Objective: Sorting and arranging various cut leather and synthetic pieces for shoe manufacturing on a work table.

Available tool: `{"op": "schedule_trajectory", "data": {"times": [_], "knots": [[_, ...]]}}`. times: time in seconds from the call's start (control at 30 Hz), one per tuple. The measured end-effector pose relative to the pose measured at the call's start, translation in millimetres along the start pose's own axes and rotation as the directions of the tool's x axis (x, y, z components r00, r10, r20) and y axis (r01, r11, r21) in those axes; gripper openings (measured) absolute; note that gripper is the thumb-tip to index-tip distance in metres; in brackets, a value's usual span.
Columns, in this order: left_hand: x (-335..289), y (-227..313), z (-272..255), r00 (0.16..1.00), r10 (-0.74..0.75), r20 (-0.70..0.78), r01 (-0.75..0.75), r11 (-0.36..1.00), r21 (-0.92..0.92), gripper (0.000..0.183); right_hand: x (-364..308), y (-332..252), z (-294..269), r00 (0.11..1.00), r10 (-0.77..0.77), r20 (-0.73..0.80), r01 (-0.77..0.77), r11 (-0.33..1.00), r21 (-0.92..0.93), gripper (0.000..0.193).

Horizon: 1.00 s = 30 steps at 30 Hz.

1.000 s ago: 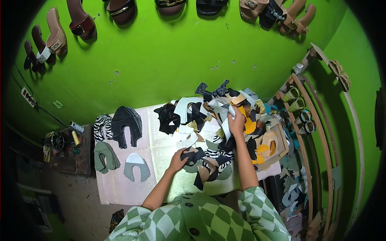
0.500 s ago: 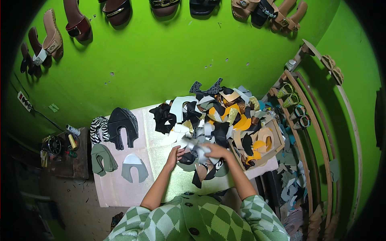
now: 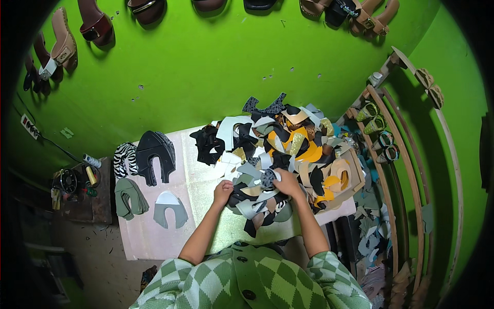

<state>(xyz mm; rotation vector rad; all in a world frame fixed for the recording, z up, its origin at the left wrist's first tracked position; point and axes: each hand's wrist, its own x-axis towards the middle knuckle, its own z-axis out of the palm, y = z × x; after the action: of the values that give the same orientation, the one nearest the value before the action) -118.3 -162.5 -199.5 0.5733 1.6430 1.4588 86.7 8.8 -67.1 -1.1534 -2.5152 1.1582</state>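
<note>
Our right hand point(image 3: 286, 184) meets the grey patterned scrap point(image 3: 267, 179) atop the near pile point(image 3: 249, 207) on the surface point(image 3: 154, 242); can't tell if gripped. Left hand point(image 3: 223, 192) curled at its left edge, hold unclear. We'd pinch one edge, lift slowly.

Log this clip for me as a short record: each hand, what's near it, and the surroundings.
Left hand: at the near-left edge of the scrap heap, fingers curled; grip unclear
Right hand: over the heap, at a grey-and-black patterned scrap; grip unclear
Scrap heap: loose, mixed colours, on the table
U-shaped pieces, table's left: zebra-striped, black, green, grey with white on top
Wall: green, sandals along the top
</note>
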Motion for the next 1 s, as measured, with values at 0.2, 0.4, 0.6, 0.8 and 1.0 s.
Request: {"op": "schedule_trajectory", "data": {"times": [0.2,0.4,0.6,0.8,1.0], "knots": [[5.3,10.6,2.4,0.995,0.042,0.094,-0.04,0.999,-0.026,0.012,27.0,8.6,27.4,0.785,0.365,0.5,-0.106,0.875,-0.472,0.092],[6.0,0.6,12.2,0.975,0.08,0.208,-0.112,0.983,0.146,0.024,47.2,21.8,115.7,0.977,0.044,-0.208,-0.115,0.932,-0.342,0.054],[-38.8,38.9,15.5,0.893,0.058,0.446,-0.25,0.889,0.384,0.023,39.9,36.4,88.3,0.994,0.055,-0.098,-0.087,0.928,-0.362,0.039],[-52.0,12.1,-8.6,0.858,0.047,0.511,-0.236,0.921,0.311,0.028,25.7,23.8,23.4,0.999,-0.034,0.042,0.015,0.919,0.394,0.028],[-52.2,78.0,28.9,0.847,0.531,-0.014,-0.451,0.733,0.509,0.051,27.2,5.1,4.5,0.997,0.05,-0.059,-0.008,0.825,0.565,0.027]]}}
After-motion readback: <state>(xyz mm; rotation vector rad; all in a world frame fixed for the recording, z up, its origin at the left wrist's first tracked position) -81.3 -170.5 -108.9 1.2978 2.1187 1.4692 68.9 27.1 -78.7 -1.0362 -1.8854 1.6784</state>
